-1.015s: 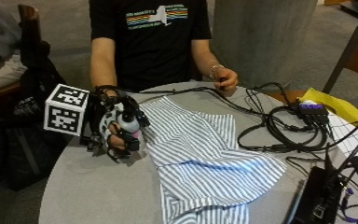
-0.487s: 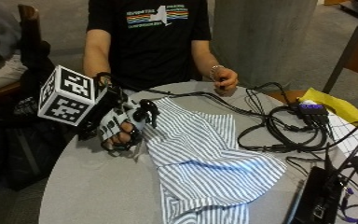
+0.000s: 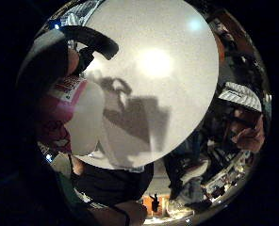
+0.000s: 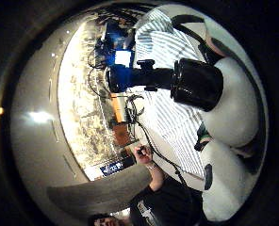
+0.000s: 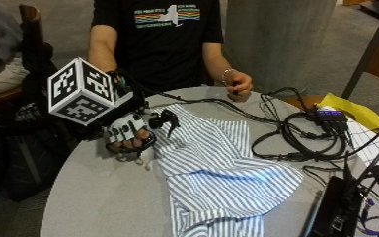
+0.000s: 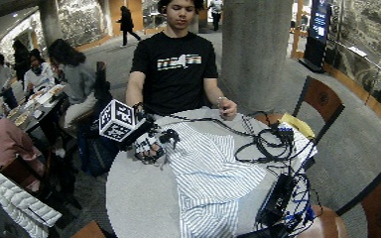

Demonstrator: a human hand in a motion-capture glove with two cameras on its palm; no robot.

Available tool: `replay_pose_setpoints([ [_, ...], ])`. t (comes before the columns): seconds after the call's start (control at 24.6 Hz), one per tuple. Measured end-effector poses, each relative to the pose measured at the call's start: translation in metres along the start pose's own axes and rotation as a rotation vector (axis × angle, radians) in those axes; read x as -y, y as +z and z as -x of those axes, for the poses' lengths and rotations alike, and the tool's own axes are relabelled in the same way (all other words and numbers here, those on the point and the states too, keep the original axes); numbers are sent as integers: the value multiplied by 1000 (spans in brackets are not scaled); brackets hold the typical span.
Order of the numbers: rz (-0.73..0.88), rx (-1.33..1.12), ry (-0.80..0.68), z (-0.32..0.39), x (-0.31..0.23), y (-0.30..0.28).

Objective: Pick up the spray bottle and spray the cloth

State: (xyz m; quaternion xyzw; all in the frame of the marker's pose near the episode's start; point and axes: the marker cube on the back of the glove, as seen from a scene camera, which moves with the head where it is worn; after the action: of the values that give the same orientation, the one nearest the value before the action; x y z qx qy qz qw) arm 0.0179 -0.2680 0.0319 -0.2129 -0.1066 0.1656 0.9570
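One bottle (image 5: 151,129) is held up in the gloved hand (image 5: 127,133) in the outside view, just above the table (image 5: 97,197) and right beside the near edge of the striped cloth (image 5: 209,168). The fingers (image 5: 125,129) are curled round the bottle, and its black nozzle (image 5: 167,121) is pointed toward the cloth. The bare hand (image 5: 237,85) is rested on the far side of the table, well apart. In the thumb side palm view, the black cap (image 4: 196,84) and nozzle (image 4: 139,75) are seen close up, with the stripes of the cloth (image 4: 172,117) spread out past them. In the little finger side palm view, the white body of the bottle (image 3: 80,117) is seen against the palm, over bare table (image 3: 163,70). In the wide view, the cloth (image 6: 210,173) is laid out across the middle of the table. The spray is best done with the nozzle kept aimed at the middle of the cloth, not at the cables (image 5: 301,138) beyond it. The bottle should be kept upright while the trigger is squeezed. Which finger is on the trigger cannot be told.
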Motion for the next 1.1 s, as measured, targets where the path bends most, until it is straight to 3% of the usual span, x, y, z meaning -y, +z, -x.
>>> replay_pose_setpoints([
  [0.89, 68, -81, 20, 9, 1, 4],
  [1.1, 29, -4, -53, 12, -4, 5],
])
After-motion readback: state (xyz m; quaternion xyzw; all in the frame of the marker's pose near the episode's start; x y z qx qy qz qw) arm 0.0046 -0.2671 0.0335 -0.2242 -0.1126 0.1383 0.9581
